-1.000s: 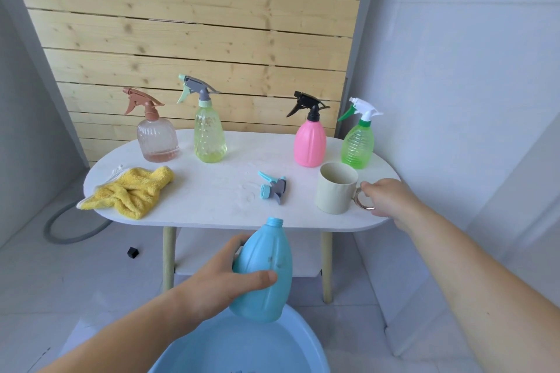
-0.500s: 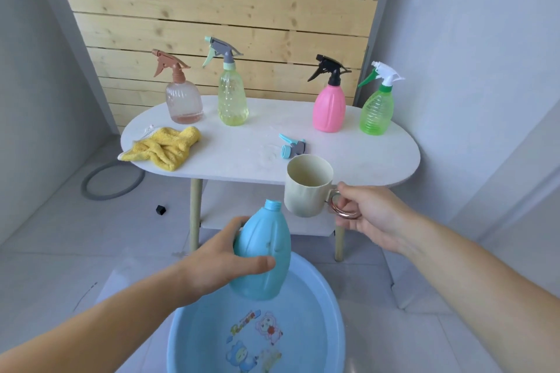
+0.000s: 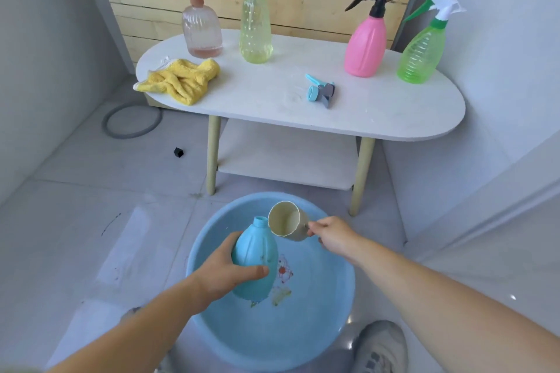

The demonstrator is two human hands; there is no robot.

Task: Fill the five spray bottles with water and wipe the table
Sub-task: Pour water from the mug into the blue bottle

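My left hand grips an uncapped blue bottle over a blue basin on the floor. Beside the bottle's neck my right hand holds a cream mug by its handle, tilted with its mouth toward me. The blue spray head lies on the white table. At the back of the table stand the brown-topped clear bottle, yellow-green bottle, pink bottle and green bottle. A yellow cloth lies at the table's left end.
A grey hose ring and a small black cap lie on the floor left of the table. A lower shelf sits under the tabletop. My shoe stands by the basin's right rim. Walls close in on both sides.
My right hand lifted the mug off the table and brought it down over the basin, next to the blue bottle. My left hand lowered the bottle over the basin. My view tilted down.
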